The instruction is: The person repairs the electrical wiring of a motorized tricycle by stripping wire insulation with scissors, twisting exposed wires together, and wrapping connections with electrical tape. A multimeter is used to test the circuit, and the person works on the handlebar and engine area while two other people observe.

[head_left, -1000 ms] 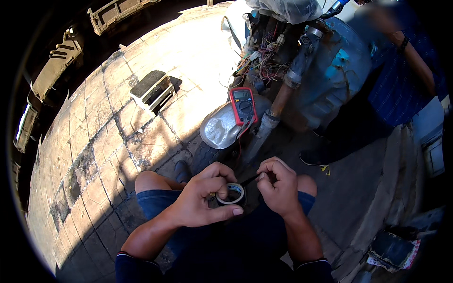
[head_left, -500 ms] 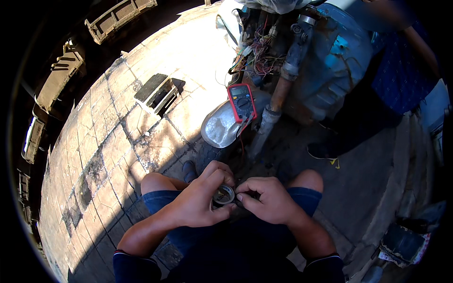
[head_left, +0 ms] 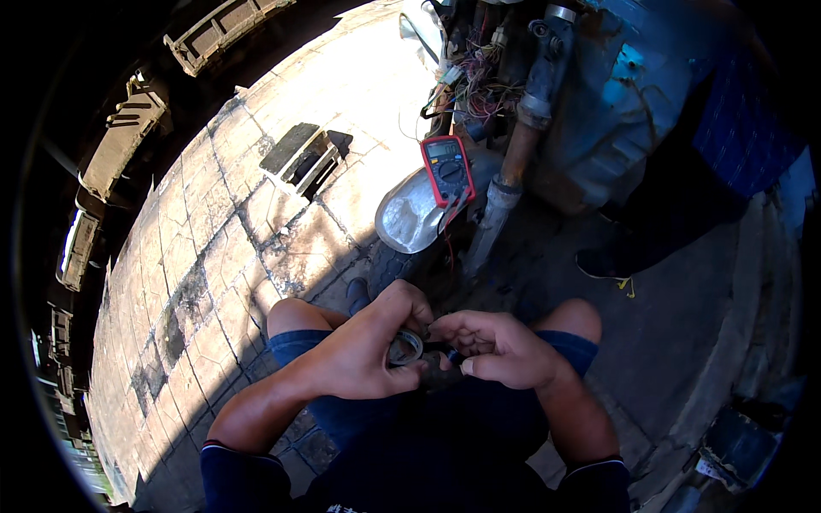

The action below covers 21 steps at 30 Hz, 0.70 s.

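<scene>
My left hand is curled around a roll of tape, its pale round core facing up. Thumb and fingers grip the roll's outer edge. Right beside it, my right hand has its fingers loosely bent, with the thumb apart from them. Between the hands shows a dark strip with a bluish sheen, next to the roll; whether the right fingers touch it I cannot tell. Ahead, a red multimeter rests on a shiny metal fender, its leads hanging down.
A rusty fork tube and a tangle of coloured wires belong to a partly stripped vehicle. A small stool stands on the sunlit paving at left. Another person in a blue shirt is at the right.
My right thumb and fingers have parted from their pinch at the roll's edge, and the dark strip now shows between the hands. The whole view has shifted slightly.
</scene>
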Each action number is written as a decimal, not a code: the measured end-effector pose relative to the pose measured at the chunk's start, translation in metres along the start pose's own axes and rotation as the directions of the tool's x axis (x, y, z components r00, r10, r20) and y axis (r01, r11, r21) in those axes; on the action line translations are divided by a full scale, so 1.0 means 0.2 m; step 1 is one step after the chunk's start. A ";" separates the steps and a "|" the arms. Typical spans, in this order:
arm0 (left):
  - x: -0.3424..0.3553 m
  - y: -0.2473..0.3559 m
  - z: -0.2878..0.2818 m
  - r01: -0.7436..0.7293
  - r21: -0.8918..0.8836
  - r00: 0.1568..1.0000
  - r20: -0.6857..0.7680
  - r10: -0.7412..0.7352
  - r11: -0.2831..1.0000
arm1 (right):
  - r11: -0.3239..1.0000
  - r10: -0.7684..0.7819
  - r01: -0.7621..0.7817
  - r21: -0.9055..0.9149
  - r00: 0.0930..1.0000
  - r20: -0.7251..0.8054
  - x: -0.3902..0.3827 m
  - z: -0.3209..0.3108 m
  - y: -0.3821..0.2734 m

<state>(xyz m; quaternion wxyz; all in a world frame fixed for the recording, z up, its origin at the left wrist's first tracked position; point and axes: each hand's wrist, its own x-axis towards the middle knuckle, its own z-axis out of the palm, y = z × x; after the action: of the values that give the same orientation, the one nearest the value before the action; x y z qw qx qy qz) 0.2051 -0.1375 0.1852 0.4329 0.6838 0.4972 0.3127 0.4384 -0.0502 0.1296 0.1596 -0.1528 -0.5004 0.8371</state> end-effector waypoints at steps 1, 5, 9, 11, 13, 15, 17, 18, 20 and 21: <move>0.01 0.01 0.00 -0.008 0.052 1.000 0.014 0.007 0.999 | 1.000 0.007 -0.007 0.017 1.000 0.015 0.00 0.00 0.00; 0.04 0.06 0.04 0.019 0.054 0.998 0.056 -0.022 0.998 | 0.922 -0.121 0.124 -0.368 0.992 0.030 0.02 -0.01 0.02; 0.05 0.05 0.07 0.046 0.185 0.997 0.045 -0.055 0.982 | 0.820 -0.079 0.054 -0.570 0.997 -0.019 0.02 -0.02 0.02; 0.05 0.03 0.08 0.065 0.228 0.994 0.066 -0.082 0.971 | 0.769 -0.183 0.124 -0.627 0.983 -0.030 0.01 -0.02 0.03; 0.05 -0.01 0.11 0.063 0.268 0.996 0.045 -0.077 0.962 | 0.673 -0.263 0.149 -0.725 0.964 -0.046 0.01 -0.01 0.04; 0.07 -0.05 0.13 0.013 0.279 1.000 0.016 -0.018 0.960 | 0.623 -0.317 0.157 -0.766 0.946 -0.063 0.02 -0.01 0.07; 0.09 -0.08 0.16 -0.054 0.259 0.998 -0.011 0.059 0.964 | 0.623 -0.352 0.146 -0.769 0.930 -0.108 0.01 -0.01 0.10; 0.10 -0.09 0.16 -0.063 0.246 0.997 -0.034 0.073 0.967 | 0.600 -0.377 0.146 -0.786 0.919 -0.117 0.01 -0.01 0.12; 0.13 -0.10 0.16 -0.079 0.211 0.993 -0.063 0.095 0.974 | 0.565 -0.457 0.159 -0.810 0.877 -0.147 0.01 -0.02 0.13; 0.15 -0.11 0.17 -0.123 0.224 0.988 -0.067 0.142 0.967 | 0.566 -0.484 0.168 -0.807 0.860 -0.161 0.00 -0.02 0.13</move>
<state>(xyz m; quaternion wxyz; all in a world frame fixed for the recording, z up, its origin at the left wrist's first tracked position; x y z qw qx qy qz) 0.2345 -0.1149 0.1515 0.3119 0.7456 0.4993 0.3122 0.4364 -0.0583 0.1054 0.3238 -0.2614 -0.7887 0.4525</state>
